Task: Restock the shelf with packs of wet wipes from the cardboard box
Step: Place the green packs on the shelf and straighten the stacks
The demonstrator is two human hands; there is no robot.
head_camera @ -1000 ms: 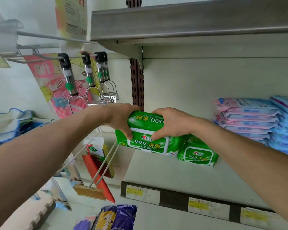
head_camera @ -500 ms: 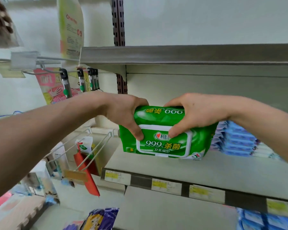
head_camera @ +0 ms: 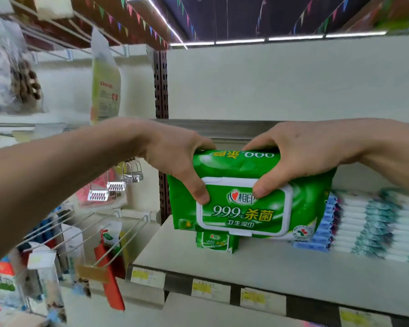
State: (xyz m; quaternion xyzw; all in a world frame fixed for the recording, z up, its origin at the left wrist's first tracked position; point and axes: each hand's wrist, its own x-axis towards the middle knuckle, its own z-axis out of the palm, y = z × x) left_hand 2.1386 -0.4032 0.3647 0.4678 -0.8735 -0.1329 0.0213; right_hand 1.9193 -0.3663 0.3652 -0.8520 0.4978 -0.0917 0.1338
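We've got both hands — left hand (head_camera: 175, 159) and right hand (head_camera: 300, 154) — clamped on a green wipes pack (head_camera: 246, 206) above the shelf (head_camera: 293, 267), smaller pack (head_camera: 216, 241) behind.

Your bare forearms are both extended forward, the left entering from the lower left and the right from the right edge, with the wrists at about the same height. Your left hand (head_camera: 175, 159) and right hand (head_camera: 300, 156) grip the green pack (head_camera: 243, 215) from above, one on each side of its top. Each thumb presses the front face, and the fingers curl over the top edge.
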